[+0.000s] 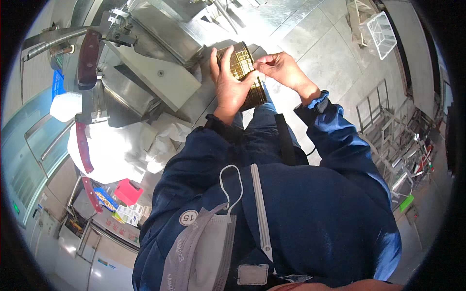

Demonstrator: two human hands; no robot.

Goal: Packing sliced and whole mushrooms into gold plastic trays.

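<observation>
Holding a gold-and-dark ribbed roll [241,63], out in front of the body, above the jeans-clad legs [269,111] in view. Can't tell whether resting on a knee or held clear.

Left hand [232,91]: gripping the roll, thumb across the near part, fingers spread along the left side and far end. Right hand [286,72]: thumb and index pinched together at the roll's right edge, palm off it. Can't make out anything between those fingertips.

Progress, as a judgement: probably mid-handling. Done: roll picked up and steadied in the left hand, right fingertips at the edge. Left: likely finishing the fingertip work, then setting the roll down or fitting it somewhere. Can't tell how much to go; no detached piece visible.

Further out: just left of the roll, a metal machine with a pale flat panel [153,75]; below that, bulky white sheeting [111,145] and a pink-red box [128,192]. Beyond the right hand, grey tiled floor [335,46], a white plastic crate [382,35], metal racks [378,133].
</observation>
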